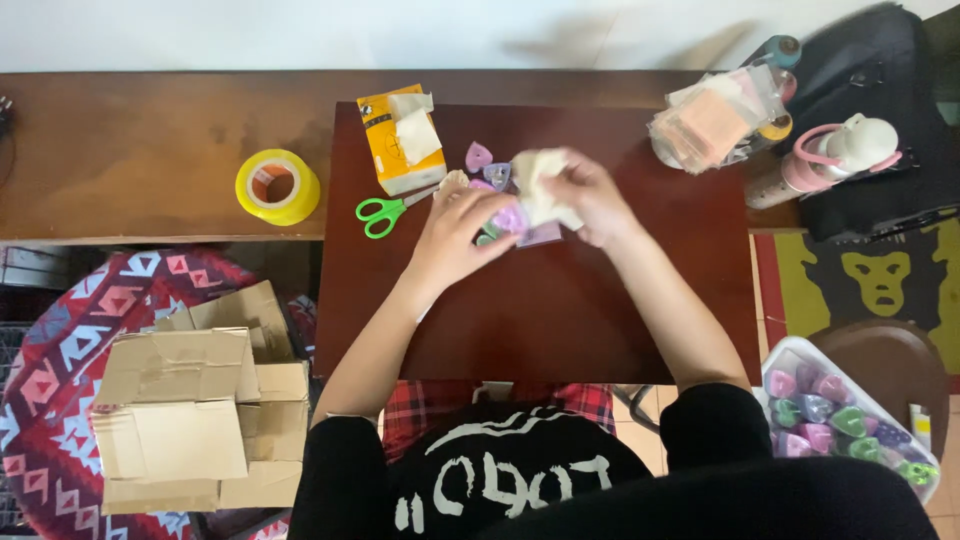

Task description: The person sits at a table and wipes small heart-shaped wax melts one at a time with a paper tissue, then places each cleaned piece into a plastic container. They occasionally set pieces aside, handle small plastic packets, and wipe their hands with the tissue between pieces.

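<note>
Right hand (pixel 590 200): I see it closed around a piece of pale tissue paper (pixel 540 180), pressing it against a small purple heart-shaped piece (pixel 512 217).
Left hand (pixel 462 225): the fingers pinch the same purple heart from the other side, so both hands grasp one bundle just above the dark red table (pixel 540 310).
Place of the heart: between the two hands, at the back half of the table, touching the tissue.
Near the hands: more small hearts (pixel 478 156) lie just behind, purple and green ones.
Further out: a yellow tissue box (pixel 385 150) and green scissors (pixel 383 212) to the left, a yellow tape roll (pixel 277 186) on the bench, cardboard boxes (pixel 190 420) on the left, a tray of wrapped hearts (pixel 830 420) on the right.
How to do it well: I judge the paper must stay tight on the heart, with the left fingers steady while the right folds.
</note>
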